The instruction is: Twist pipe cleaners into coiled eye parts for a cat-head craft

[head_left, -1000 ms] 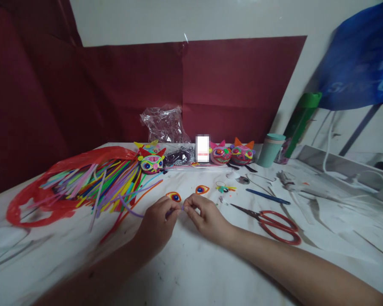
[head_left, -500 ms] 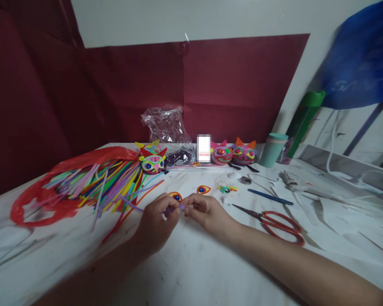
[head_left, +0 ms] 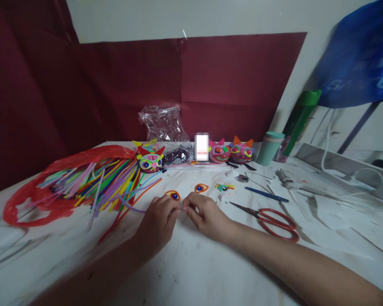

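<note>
Above the table's middle, my left hand (head_left: 158, 219) and my right hand (head_left: 206, 213) meet fingertip to fingertip, both closed in a pinch. Between them is a purple pipe cleaner (head_left: 133, 208), whose long tail trails out to the left behind my left hand. The end at the right fingertips is mostly hidden. Just beyond my fingers lie two eye shapes with orange rims and blue centres, a left eye (head_left: 173, 195) partly behind my left hand and a right eye (head_left: 201, 188) farther back.
A pile of colourful pipe cleaners (head_left: 115, 182) lies left on a red plastic bag (head_left: 19, 214). Red-handled scissors (head_left: 276, 221) and a blue pen-like tool (head_left: 266, 194) are to the right. Decorated animal heads (head_left: 150, 162) and a green-lidded cup (head_left: 270, 148) stand at the back.
My hands have drawn closer over the purple pipe cleaner, and less of it shows between the fingertips. The whole view has shifted slightly.
</note>
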Action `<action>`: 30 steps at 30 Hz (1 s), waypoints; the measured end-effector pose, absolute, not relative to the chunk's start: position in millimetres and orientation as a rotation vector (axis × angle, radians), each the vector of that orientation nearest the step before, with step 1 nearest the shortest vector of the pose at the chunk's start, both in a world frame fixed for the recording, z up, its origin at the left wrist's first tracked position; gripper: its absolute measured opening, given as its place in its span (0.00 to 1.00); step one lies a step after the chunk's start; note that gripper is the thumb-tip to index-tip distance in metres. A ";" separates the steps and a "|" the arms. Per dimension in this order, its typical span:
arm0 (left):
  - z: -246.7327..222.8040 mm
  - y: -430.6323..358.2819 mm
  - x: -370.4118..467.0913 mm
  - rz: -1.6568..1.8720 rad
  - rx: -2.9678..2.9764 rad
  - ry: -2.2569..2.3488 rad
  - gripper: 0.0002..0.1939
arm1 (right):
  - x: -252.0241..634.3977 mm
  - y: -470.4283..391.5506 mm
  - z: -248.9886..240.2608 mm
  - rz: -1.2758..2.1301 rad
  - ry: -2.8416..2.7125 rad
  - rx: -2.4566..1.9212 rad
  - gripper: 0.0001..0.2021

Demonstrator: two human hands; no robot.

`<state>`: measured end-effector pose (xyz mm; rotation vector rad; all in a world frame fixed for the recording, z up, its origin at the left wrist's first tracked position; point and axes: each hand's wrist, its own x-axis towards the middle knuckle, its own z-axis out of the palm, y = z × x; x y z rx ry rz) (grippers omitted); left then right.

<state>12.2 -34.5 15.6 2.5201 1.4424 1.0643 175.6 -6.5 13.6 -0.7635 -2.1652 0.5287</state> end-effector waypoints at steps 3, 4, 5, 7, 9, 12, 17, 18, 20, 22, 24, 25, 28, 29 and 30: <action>13.3 -34.1 12.3 1.012 2.676 1.381 0.09 | 178.5 -6.2 14.3 0.405 -2.297 -0.698 0.06; 13.5 -34.1 12.3 1.005 2.695 1.371 0.08 | 178.7 -5.8 14.4 0.413 -2.313 -0.683 0.06; 14.2 -34.2 12.3 1.013 2.687 1.374 0.08 | 178.5 -5.2 14.4 0.462 -2.301 -0.685 0.06; 17.3 -34.8 11.9 1.070 2.601 1.403 0.08 | 176.4 -3.5 13.9 0.688 -2.187 -0.707 0.05; 20.7 -35.9 11.6 1.156 2.451 1.440 0.07 | 172.9 -2.0 13.1 0.997 -1.989 -0.697 0.04; 21.6 -37.8 12.8 1.253 2.263 1.432 0.07 | 167.5 -2.5 12.0 1.304 -1.741 -0.652 0.10; 14.3 -39.8 18.4 1.338 2.137 1.429 0.06 | 164.1 -9.1 11.0 1.288 -1.649 -0.742 0.12; 13.2 -39.7 19.1 1.339 2.131 1.431 0.06 | 164.3 -10.0 10.7 1.263 -1.664 -0.753 0.11; 12.4 -39.0 19.3 1.301 2.150 1.438 0.06 | 165.7 -10.4 10.3 1.173 -1.735 -0.775 0.09; 12.7 -37.5 18.0 1.230 2.211 1.458 0.06 | 168.2 -9.4 10.4 1.006 -1.850 -0.806 0.07; 12.9 -35.9 16.1 1.160 2.313 1.475 0.06 | 171.2 -8.2 10.7 0.793 -1.989 -0.815 0.06; 12.7 -35.2 15.1 1.133 2.378 1.472 0.07 | 172.7 -7.9 10.8 0.687 -2.057 -0.802 0.05; 11.1 -34.2 13.9 1.076 2.569 1.433 0.08 | 175.8 -8.3 9.9 0.402 -2.228 -0.727 0.05; 10.5 -34.3 13.9 1.069 2.607 1.425 0.08 | 176.1 -8.9 9.2 0.324 -2.266 -0.708 0.06; 10.1 -34.4 14.1 1.067 2.622 1.421 0.08 | 176.0 -9.6 8.6 0.269 -2.286 -0.697 0.06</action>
